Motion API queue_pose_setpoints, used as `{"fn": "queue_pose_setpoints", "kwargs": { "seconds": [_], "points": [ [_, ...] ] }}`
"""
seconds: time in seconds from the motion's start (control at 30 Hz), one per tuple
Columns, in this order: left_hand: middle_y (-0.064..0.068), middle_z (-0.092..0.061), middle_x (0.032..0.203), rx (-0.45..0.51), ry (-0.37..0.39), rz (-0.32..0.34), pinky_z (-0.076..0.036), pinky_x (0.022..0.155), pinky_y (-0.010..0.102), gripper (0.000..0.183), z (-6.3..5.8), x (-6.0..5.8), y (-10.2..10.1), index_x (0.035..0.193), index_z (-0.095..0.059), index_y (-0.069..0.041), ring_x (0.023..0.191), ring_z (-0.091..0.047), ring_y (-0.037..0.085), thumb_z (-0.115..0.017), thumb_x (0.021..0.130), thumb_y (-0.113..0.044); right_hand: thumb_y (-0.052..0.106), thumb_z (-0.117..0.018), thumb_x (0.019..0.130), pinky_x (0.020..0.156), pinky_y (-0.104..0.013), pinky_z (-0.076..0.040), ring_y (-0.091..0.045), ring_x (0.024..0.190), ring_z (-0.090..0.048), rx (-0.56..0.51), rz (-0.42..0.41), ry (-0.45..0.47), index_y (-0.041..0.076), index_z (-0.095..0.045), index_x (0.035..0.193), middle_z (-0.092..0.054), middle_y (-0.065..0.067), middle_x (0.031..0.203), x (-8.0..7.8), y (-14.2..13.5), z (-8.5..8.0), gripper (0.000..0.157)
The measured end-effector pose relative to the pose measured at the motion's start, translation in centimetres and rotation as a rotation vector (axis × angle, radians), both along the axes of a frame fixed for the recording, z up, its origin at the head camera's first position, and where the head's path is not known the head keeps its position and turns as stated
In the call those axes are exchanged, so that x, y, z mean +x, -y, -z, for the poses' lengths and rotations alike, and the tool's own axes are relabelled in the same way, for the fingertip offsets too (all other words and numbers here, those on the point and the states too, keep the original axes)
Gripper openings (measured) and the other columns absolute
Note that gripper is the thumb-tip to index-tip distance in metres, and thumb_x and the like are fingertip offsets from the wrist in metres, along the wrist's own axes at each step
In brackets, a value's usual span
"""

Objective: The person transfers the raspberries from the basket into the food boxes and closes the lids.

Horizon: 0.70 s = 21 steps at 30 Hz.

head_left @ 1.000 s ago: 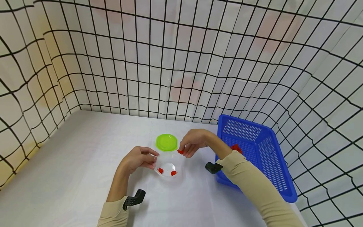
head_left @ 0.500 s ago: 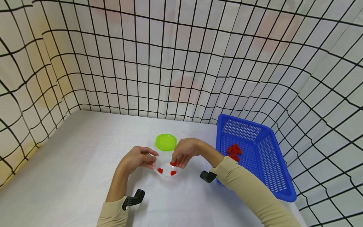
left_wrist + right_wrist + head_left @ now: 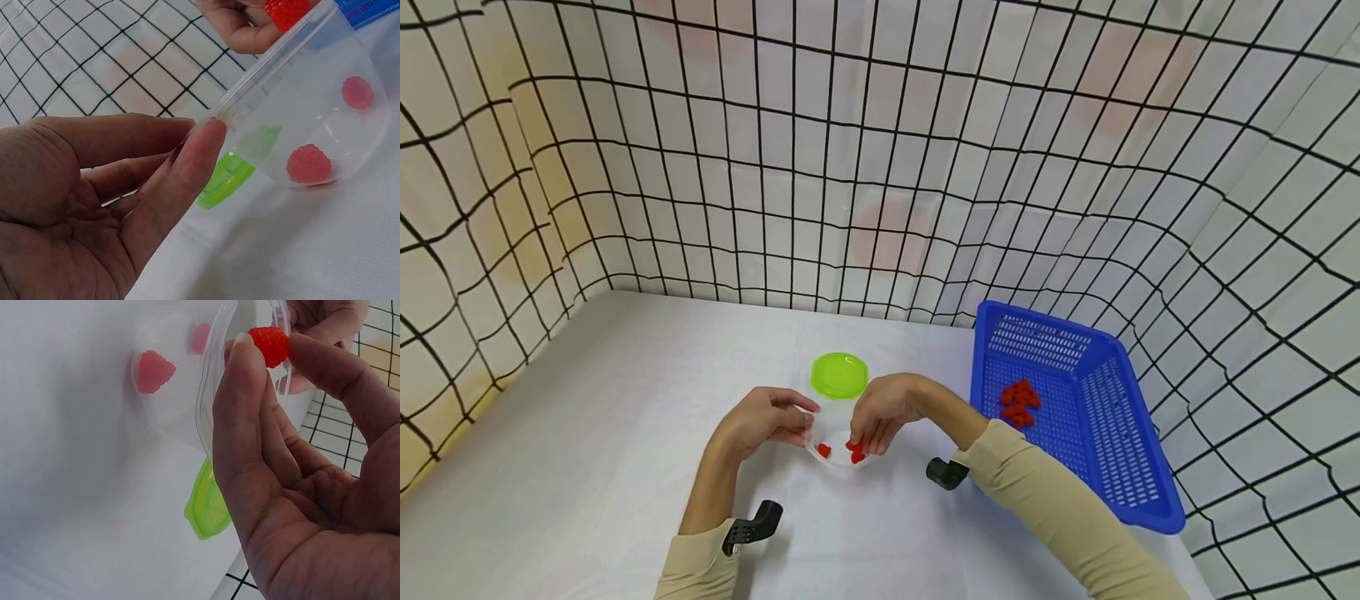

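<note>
A clear plastic tub [image 3: 835,438] stands on the white cloth, its rim pinched between the thumb and fingers of my left hand [image 3: 769,423]. Two red raspberries [image 3: 309,164] lie in its bottom, showing pink through the wall in both wrist views. My right hand [image 3: 886,410] is at the tub's right side, thumb and fingertips pinching another raspberry [image 3: 269,345] at the rim level, over the opening. Just behind the tub, a bright green lid [image 3: 839,375] lies flat on the cloth.
To the right, a blue perforated basket [image 3: 1108,450] holds a small heap of red raspberries [image 3: 1018,402]. A black grid net [image 3: 880,179] in front of white sheeting encloses the table at the back and sides. Each sleeve carries a black wrist mount [image 3: 758,523].
My right hand has moved left and down from beside the lid to over the tub, carrying the raspberry. The basket's raspberries are uncovered from behind the arm. My left hand stays put.
</note>
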<state>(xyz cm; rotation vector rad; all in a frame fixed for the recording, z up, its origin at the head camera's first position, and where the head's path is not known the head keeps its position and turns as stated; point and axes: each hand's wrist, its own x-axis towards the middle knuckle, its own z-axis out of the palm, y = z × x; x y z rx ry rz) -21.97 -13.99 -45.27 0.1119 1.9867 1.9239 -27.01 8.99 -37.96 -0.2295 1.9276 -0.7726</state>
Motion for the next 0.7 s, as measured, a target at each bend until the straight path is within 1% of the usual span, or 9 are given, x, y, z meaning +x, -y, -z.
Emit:
{"fn": "queue_pose_setpoints", "kwargs": {
  "seconds": [0.33, 0.7],
  "points": [
    [0.009, -0.069, 0.085, 0.004, -0.002, 0.011, -0.064, 0.070, 0.030, 0.036, 0.03, 0.04, 0.02, 0.123, -0.060, 0.019, 0.068, -0.068, 0.015, -0.063, 0.092, 0.000, 0.012, -0.069, 0.092, 0.069, -0.029, -0.064, -0.019, 0.067, -0.070, 0.004, 0.014, 0.018, 0.002, -0.075, 0.094, -0.073, -0.011, 0.082, 0.03, -0.04, 0.14, 0.012],
    [0.009, -0.068, 0.084, 0.012, 0.001, 0.011, -0.064, 0.070, 0.030, 0.036, -0.07, 0.02, 0.00, 0.122, -0.060, 0.019, 0.068, -0.067, 0.016, -0.063, 0.091, 0.002, 0.009, -0.067, 0.094, 0.070, -0.028, -0.064, -0.019, 0.069, -0.069, -0.013, -0.001, 0.036, 0.002, -0.074, 0.095, -0.074, -0.010, 0.084, 0.11, -0.22, -0.05, 0.010]
  ]
}}
